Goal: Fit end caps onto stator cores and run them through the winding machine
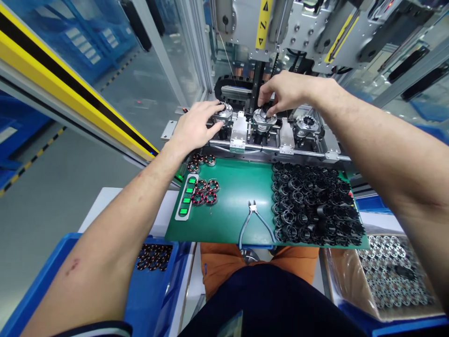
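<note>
On the left of a machine's row of holders, my left hand (196,122) has its thumb and fingertips around a round metal fixture (227,112). My right hand (286,91) reaches down over the middle round fixture (264,122). Its thumb and fingers are closed about a dark piece on top, apparently a black toothed ring, partly hidden by the fingers. To the right, another fixture (307,124) carries a black toothed ring (308,120). Below the hands, several copper-wound stators (212,186) lie on the green work board (238,182).
Side cutters (252,208) lie open near the board's front edge. Black toothed rings (301,196) crowd its right side. A green-button panel (187,197) is at left. A blue bin (147,299) holds wound stators; a lined box (382,304) holds metal rings. Machine heads (245,28) hang above.
</note>
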`<state>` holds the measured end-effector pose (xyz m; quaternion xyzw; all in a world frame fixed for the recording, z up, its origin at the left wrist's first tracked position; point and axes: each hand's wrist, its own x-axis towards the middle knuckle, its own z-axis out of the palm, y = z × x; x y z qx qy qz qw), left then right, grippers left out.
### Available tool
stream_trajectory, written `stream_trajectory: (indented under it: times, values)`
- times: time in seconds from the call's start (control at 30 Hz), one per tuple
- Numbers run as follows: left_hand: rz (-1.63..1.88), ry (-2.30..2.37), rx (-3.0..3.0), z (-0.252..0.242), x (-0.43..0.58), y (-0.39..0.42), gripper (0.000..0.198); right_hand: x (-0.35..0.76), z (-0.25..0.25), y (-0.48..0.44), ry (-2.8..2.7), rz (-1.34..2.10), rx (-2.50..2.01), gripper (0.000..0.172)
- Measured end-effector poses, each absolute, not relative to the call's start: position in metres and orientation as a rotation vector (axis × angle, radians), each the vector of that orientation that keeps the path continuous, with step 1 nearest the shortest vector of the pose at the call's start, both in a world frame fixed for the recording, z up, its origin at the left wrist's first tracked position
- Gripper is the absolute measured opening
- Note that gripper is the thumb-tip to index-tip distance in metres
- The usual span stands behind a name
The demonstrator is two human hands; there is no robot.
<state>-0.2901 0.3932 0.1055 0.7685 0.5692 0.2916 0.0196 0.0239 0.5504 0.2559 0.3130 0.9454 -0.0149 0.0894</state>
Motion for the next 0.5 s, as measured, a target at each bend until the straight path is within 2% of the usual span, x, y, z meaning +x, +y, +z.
stream_trajectory:
  times: [0.2,0.5]
  values:
    - [0.935,1.773,2.366,0.106,-0.29,0.394,0.068,0.023,0.249,0.561,2.795,0.003,0.938,0.065]
    - [0.938,1.76,2.357,0.107,-0.289,0.395,0.067,0.029,0.24,0.56,2.795,0.01,0.985,0.063]
